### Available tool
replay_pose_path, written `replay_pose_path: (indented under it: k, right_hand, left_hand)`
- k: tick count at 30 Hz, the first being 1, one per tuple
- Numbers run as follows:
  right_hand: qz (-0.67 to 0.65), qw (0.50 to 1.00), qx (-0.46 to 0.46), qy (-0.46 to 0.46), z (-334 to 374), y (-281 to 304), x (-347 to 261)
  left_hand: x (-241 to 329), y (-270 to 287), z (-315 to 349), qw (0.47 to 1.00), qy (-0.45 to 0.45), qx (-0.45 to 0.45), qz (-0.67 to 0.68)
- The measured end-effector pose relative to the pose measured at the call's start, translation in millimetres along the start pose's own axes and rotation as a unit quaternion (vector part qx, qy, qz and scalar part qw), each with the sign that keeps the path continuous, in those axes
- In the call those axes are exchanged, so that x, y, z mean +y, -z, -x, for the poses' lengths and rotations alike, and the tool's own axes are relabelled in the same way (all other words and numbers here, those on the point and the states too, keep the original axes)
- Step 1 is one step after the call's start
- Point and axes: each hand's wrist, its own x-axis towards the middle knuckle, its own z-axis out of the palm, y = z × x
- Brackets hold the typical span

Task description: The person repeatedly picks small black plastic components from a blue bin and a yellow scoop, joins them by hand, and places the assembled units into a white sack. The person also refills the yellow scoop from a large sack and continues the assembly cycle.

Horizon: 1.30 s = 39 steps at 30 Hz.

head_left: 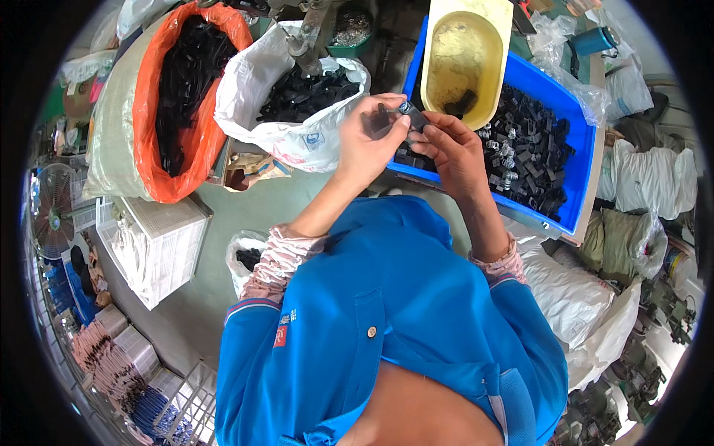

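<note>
A small black part is sitting between the fingertips of both hands, with a shiny metal bit, probably a spring, showing at its far left end. The likeliest trouble is this bit popping loose: it is tiny, and an uneven squeeze could be sending it sideways. A dropped piece could be vanishing among look-alikes below, since the hands are hovering by the near left edge of the open bin.

The left hand is reaching in from the left, its thumb and fingers closing narrowly around the part's left side; it is also cradling at least one more dark piece, which could be slipping out if the grip is loosening. The right hand is pinching the part from the right, fingers bent and close together.

Just beyond the hands, on the right, a yellow tub is standing over the blue bin. Loose black parts and shiny coils are filling the bin to the right. Farther left, a white sack is holding more black pieces.
</note>
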Motion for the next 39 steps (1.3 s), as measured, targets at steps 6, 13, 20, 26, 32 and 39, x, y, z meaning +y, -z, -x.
replay_pose_path:
  k: [6, 13, 20, 26, 32, 39]
  right_hand:
    - [0.027, 1.000, 0.012, 0.000, -5, 13, -2]
    - [0.063, 0.998, -0.014, 0.002, -9, 14, -7]
    - [0.141, 0.984, -0.063, 0.092, -17, 15, -3]
    - [0.172, 0.979, -0.073, 0.085, -25, 22, -3]
    - [0.168, 0.984, -0.055, 0.033, -29, 40, -21]
    - [0.148, 0.983, -0.103, -0.015, -18, 44, -65]
  left_hand:
    - [4, 23, -18, 0.986, -0.014, -0.089, -0.137]
    - [10, 29, -17, 0.974, -0.007, -0.098, -0.203]
    - [5, 23, -16, 0.991, 0.132, -0.035, 0.007]
    - [-6, 26, -19, 0.968, 0.227, -0.020, 0.102]
    - [5, 36, -26, 0.896, 0.375, -0.114, 0.211]
    - [12, 34, -5, 0.862, 0.371, -0.263, 0.225]
